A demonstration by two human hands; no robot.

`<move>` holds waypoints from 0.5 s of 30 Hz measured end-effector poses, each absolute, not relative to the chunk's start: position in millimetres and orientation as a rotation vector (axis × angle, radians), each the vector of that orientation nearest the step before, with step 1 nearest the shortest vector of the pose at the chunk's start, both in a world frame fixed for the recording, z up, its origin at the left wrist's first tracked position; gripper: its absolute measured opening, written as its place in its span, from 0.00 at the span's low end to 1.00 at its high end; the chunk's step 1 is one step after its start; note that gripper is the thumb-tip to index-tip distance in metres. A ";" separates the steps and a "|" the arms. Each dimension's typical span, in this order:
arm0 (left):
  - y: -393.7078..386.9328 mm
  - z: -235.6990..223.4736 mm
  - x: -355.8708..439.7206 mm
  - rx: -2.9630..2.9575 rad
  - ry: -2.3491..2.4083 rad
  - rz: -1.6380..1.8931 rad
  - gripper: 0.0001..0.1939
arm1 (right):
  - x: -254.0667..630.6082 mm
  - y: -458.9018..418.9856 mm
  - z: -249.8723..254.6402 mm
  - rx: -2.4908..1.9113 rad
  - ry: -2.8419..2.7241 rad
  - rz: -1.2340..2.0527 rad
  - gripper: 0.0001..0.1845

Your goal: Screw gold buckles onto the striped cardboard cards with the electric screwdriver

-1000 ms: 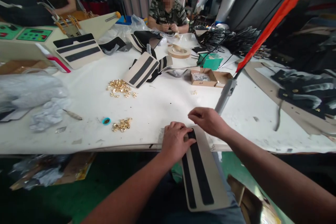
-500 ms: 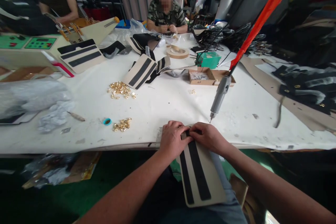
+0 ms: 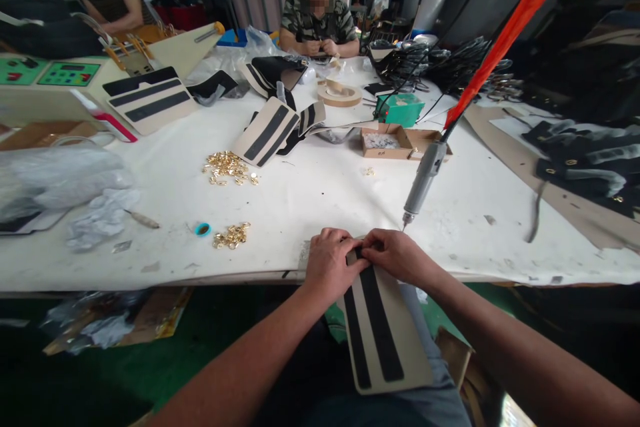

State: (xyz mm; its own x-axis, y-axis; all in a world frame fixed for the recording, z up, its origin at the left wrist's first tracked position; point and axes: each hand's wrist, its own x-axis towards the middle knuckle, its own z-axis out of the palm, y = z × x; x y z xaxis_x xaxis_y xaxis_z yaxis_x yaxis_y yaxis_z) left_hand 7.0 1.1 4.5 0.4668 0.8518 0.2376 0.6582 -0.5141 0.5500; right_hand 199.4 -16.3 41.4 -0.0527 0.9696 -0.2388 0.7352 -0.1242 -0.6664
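A beige panel with black stripes (image 3: 400, 340) slants from the table's front edge down over my lap. My left hand (image 3: 330, 260) is closed on its upper left end, thumb lying across the face. Against the same end, my right hand (image 3: 393, 253) pinches with bent fingers close to the left fingertips. Whatever small part may be between the fingertips is hidden. Just beyond my right hand hangs a grey electric screwdriver (image 3: 425, 177), tip down, on an orange-wrapped cord (image 3: 500, 47).
Gold fittings lie in a near pile (image 3: 231, 235) and a farther pile (image 3: 227, 167), beside a small blue cap (image 3: 203, 229). Beyond are more striped panels (image 3: 266, 131), a tape roll (image 3: 340, 95), cardboard trays (image 3: 385, 140) and a green box (image 3: 400, 110). A co-worker (image 3: 320, 20) sits opposite.
My view has shifted slightly. Both hands keep nearly the same hold at the panel's upper end, with only small finger movement visible.
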 end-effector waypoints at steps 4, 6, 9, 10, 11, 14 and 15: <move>0.6 5.5 6.5 2.337 1.261 0.693 0.18 | 203.3 -15.1 40.4 -1.812 -1.843 1.058 0.08; 0.7 5.6 6.6 2.340 1.264 0.687 0.18 | 204.4 -15.1 39.5 -1.785 -1.882 1.057 0.08; 1.3 5.3 7.0 2.344 1.265 0.683 0.18 | 203.7 -14.6 36.5 -1.833 -1.868 0.994 0.07; 1.4 5.2 7.1 2.346 1.264 0.683 0.19 | 203.0 -14.1 35.5 -1.855 -1.852 0.977 0.07; 1.5 5.0 7.2 2.347 1.263 0.683 0.19 | 202.2 -13.5 34.7 -1.872 -1.836 0.966 0.06; 1.6 4.6 7.5 2.352 1.263 0.682 0.19 | 200.9 -13.7 34.9 -1.876 -1.810 0.976 0.06; 1.6 4.4 7.7 2.352 1.266 0.682 0.19 | 201.3 -15.3 35.9 -1.848 -1.804 0.992 0.06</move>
